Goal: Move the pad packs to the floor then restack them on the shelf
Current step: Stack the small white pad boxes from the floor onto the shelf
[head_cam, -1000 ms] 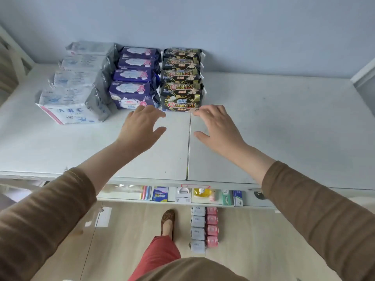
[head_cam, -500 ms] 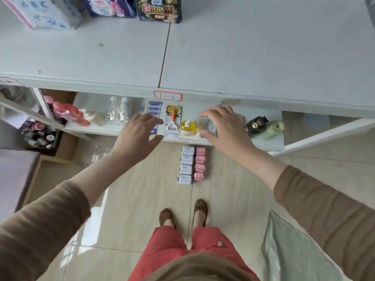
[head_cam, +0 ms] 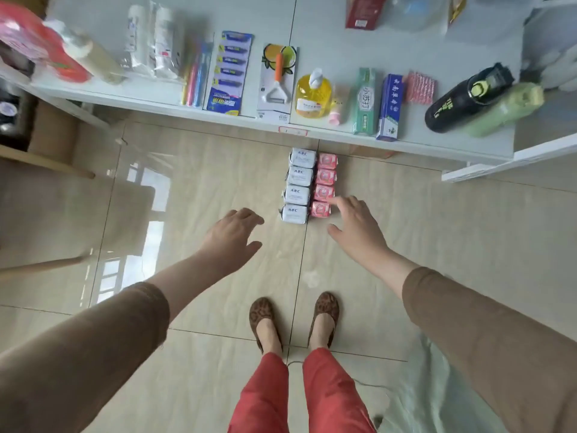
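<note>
A: Where are the pad packs right now?

B: On the floor (head_cam: 203, 189), just in front of the lower shelf (head_cam: 343, 39). Two rows side by side and touching: four white packs (head_cam: 298, 185) on the left, four pink packs (head_cam: 324, 185) on the right, each row running away from the person's shoes (head_cam: 293, 320).

A: And the hands?

B: Both stretched down toward the rows, neither holding anything. The left hand (head_cam: 232, 237) hangs a little left of the nearest white pack, fingers loosely spread and slightly bent. The right hand (head_cam: 356, 228) has its fingers out and relaxed, the tips just beside the nearest pink pack (head_cam: 320, 209). I can't tell whether they touch it.

A: So which step is this?

B: I'd judge the packs in view have made it to the floor, and this is the reach that starts putting them back on the shelf. Nothing is lifted yet.

A: What does the next move need?

B: Probably closing on the near end of the rows first, since those packs are closest. The packs look soft and are packed tight, so taking one cleanly means pinching its outer sides without dragging its neighbour. Gathering several would call for squeezing a row from both ends so it holds together

A: Anything in the way?

B: The lower shelf is crowded: a yellow soap bottle (head_cam: 313, 95), toothpaste boxes (head_cam: 376, 104), a dark flask (head_cam: 466, 98). Lifting has to clear that front edge
</note>
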### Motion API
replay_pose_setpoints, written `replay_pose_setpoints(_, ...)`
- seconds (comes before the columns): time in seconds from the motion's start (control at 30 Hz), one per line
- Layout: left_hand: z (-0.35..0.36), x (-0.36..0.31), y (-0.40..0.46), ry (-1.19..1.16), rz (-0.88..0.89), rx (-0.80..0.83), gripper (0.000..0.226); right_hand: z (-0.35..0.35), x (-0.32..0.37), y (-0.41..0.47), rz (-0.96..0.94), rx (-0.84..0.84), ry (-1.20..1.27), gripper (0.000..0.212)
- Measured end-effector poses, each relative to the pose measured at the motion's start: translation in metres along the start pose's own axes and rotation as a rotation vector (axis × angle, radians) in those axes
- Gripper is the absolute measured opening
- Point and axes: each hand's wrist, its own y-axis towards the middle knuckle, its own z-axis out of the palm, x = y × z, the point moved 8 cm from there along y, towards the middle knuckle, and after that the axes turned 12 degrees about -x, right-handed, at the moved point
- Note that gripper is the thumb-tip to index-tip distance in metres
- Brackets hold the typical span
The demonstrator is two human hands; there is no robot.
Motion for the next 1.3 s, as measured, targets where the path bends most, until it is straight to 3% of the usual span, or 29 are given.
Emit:
replay_pose_setpoints(0.3, 0.2, 0.057, 0.095, -0.02, -0.027, 0.024, 0.06, 0.224, -0.095, 0.06, -0.032, 0.078, -0.014, 0.061)
replay_pose_setpoints(0.57, 0.293, 0.087, 0.195, -0.018, -0.033, -0.077, 0.06, 0.347, -0.136, 0.104, -0.126, 0.079, -0.195, 0.056)
replay_pose_setpoints(0.77, 0.318, 0.085, 0.241, 0.011, 0.014, -0.137, 0.062, 0.379, -0.146, 0.099, -0.182, -0.057, -0.354, 0.058)
replay_pose_setpoints(0.9, 0.328, 0.073, 0.258, 0.103, 0.074, -0.156, 0.063, 0.386, -0.146, 0.096, -0.23, -0.094, -0.371, 0.045)
replay_pose_setpoints(1.17, 0.359, 0.071, 0.269, 0.334, 0.041, -0.127, 0.08, 0.409, -0.173, 0.065, -0.146, 0.019, -0.229, 0.065)
replay_pose_setpoints(1.3, 0.371, 0.083, 0.249, 0.146, -0.087, -0.082, 0.067, 0.405, -0.198, 0.05, -0.043, 0.066, -0.078, 0.061)
